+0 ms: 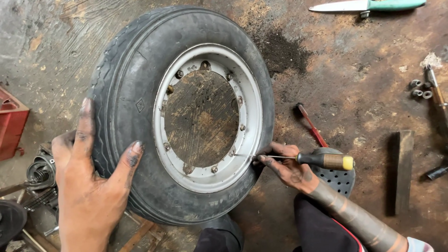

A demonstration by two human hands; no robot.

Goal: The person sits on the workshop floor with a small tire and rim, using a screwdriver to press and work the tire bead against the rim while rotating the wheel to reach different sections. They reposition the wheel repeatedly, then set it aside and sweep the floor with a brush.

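Greasy left hand [88,186] flat on tyre [126,116]

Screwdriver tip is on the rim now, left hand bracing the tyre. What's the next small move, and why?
Probably keep the left hand pressed on the tyre and have the right hand work the screwdriver tip against the silver rim. The tip already rests by a rim bolt, and the wheel stands tilted, so it needs bracing.
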